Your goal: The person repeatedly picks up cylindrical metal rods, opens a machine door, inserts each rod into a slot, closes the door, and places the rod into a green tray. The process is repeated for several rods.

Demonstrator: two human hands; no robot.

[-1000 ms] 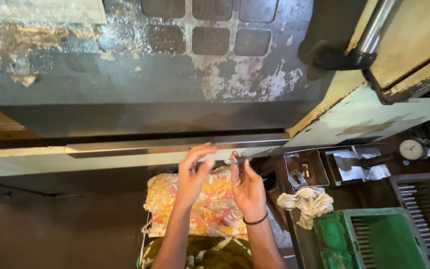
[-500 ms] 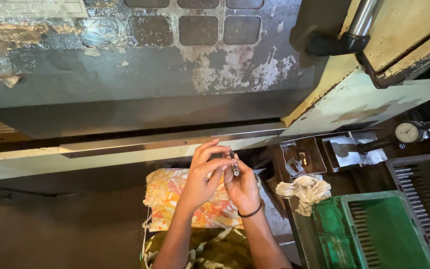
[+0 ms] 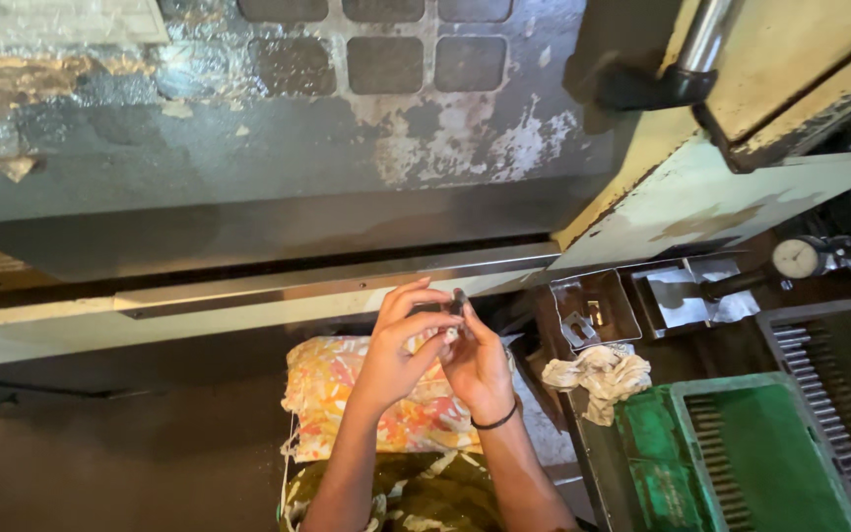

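Both my hands meet in front of me, below the long metal rail (image 3: 347, 286) of a big worn machine. My left hand (image 3: 401, 345) and my right hand (image 3: 475, 360) pinch a small dark metal part (image 3: 458, 301) between their fingertips. A black band circles my right wrist. Under my hands lies a flowered cloth bundle (image 3: 332, 389).
A grey machine door with peeling paint (image 3: 278, 148) fills the top. To the right stand a small metal tray with bits (image 3: 598, 307), a crumpled white rag (image 3: 598, 374), a green crate (image 3: 741, 453), a grey crate (image 3: 839, 374) and a dial gauge (image 3: 798, 258).
My hands have come down from the rail and drawn closer together, still working the small part between the fingertips. The view has shifted slightly.
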